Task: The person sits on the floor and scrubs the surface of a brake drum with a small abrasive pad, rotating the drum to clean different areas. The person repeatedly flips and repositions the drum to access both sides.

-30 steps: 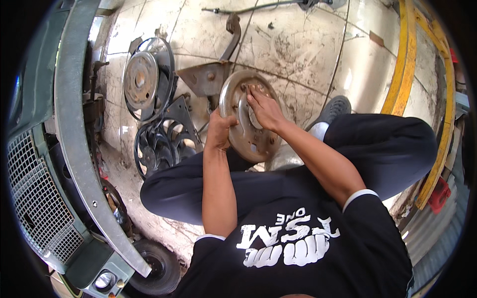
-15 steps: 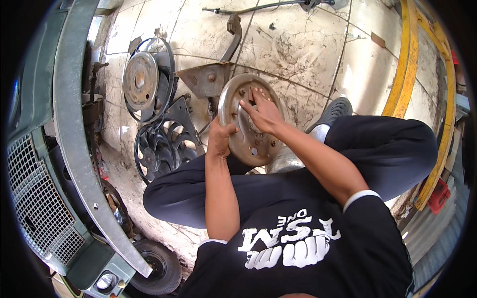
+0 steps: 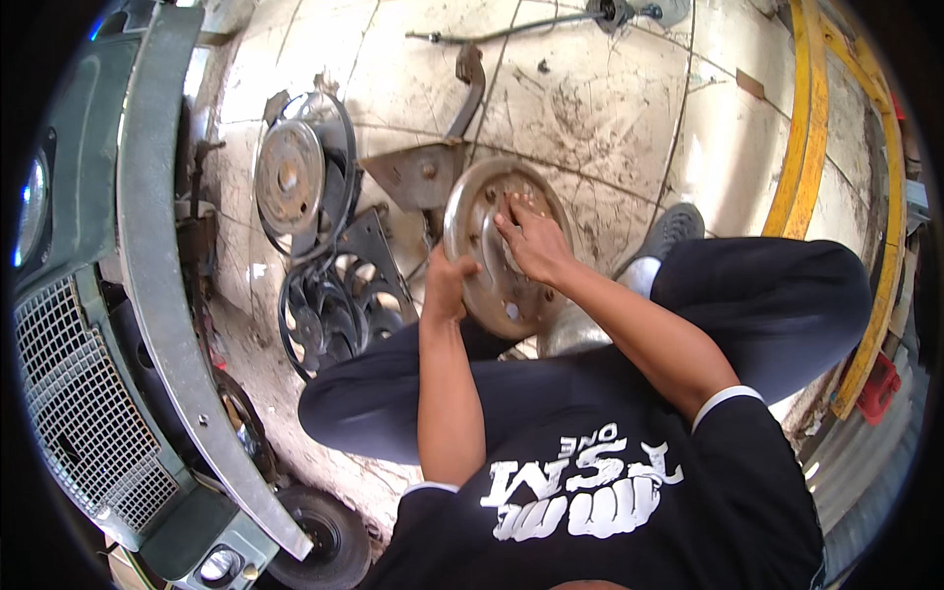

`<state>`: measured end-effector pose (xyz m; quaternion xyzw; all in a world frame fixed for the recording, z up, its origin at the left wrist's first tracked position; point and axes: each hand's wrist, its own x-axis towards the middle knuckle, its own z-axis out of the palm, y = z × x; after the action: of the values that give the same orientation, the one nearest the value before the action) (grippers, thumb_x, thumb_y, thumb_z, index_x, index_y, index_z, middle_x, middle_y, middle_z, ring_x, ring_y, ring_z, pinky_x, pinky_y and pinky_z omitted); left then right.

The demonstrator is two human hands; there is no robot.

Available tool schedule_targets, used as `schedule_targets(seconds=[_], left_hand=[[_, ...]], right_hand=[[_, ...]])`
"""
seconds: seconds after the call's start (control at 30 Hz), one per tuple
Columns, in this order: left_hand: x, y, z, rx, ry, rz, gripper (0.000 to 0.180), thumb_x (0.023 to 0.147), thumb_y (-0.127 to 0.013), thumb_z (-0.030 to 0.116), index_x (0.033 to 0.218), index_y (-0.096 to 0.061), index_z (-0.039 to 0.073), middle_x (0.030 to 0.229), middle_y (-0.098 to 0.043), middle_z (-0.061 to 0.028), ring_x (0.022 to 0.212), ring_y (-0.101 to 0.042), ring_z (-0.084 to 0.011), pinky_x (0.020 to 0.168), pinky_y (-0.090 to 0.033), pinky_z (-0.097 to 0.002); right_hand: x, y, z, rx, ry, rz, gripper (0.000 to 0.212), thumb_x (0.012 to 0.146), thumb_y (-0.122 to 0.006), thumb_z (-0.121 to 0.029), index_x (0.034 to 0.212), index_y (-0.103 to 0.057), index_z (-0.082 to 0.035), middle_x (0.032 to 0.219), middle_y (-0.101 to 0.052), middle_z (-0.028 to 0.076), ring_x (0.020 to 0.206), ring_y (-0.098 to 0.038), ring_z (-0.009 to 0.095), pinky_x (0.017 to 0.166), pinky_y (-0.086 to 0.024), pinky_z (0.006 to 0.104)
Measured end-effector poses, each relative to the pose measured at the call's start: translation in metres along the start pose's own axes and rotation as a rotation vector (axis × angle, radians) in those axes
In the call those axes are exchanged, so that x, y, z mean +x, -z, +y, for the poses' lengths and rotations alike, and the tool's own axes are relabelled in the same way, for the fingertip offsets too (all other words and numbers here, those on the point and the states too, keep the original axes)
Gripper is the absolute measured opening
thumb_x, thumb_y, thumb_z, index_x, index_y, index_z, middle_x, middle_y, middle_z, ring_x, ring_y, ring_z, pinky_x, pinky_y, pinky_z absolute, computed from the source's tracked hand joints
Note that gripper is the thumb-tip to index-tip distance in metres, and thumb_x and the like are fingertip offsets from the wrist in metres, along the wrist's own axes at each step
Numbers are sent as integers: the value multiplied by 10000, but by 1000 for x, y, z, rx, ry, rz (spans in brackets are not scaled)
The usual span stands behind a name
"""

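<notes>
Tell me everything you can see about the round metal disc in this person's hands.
The round metal disc looks dull brown-grey and stained. It has a thick, rounded rim, a raised ring on its face and several small holes; its centre is partly covered. It is held tilted, above the tiled floor and in front of the dark trousers. The left hand grips its left edge, thumb over the face; the right hand's fingers lie across the face. Its back is hidden.

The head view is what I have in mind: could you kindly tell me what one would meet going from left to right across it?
Grille → long grey bar → smaller rusty disc → left hand at the edge of the held metal disc → right hand on its face → dark shoe → yellow frame.
</notes>
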<state>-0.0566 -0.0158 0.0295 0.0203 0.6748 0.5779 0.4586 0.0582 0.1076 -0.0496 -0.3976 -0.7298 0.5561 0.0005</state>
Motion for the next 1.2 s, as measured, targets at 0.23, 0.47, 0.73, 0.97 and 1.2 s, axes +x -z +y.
schedule_targets(seconds=[0.23,0.47,0.73,0.97,1.2], left_hand=[[0,-9,9,0,20,-89,503,697,-568,17,1188,-645,-60,959,-677,-83,782,-654,-189,720,-561,-310],[13,-5,7,38,-32,-78,426,718,-560,26,1125,-664,-46,903,-667,-56,729,-629,-159,684,-529,-293],[6,-3,0,-23,-14,-60,440,731,-564,-4,1159,-650,-55,922,-667,-57,762,-642,-160,701,-543,-287],[5,0,-5,6,-7,-96,482,735,-562,13,1209,-633,-45,983,-667,-92,820,-672,-199,787,-590,-346],[10,-16,3,-469,219,-136,501,817,-648,163,1269,-615,-51,1127,-708,-173,1038,-709,-343,957,-582,-481]], right_hand=[[-1,4,8,-88,-32,-35,995,1004,-328,-739,1628,-226,29,1688,-274,209,1576,-222,373,1298,-154,452],[-3,0,-8,-66,39,-2,949,1017,-306,-722,1628,-261,2,1673,-304,217,1579,-210,367,1298,-146,451],[-9,5,-2,-50,31,0,894,1040,-337,-657,1615,-268,25,1654,-325,235,1567,-233,384,1281,-217,467],[0,-1,-4,26,41,64,823,1038,-420,-604,1597,-341,-6,1607,-385,271,1536,-292,411,1262,-243,473],[27,3,29,-23,188,99,570,1023,-541,-482,1438,-598,-96,1320,-657,253,1219,-616,459,1066,-468,487]])
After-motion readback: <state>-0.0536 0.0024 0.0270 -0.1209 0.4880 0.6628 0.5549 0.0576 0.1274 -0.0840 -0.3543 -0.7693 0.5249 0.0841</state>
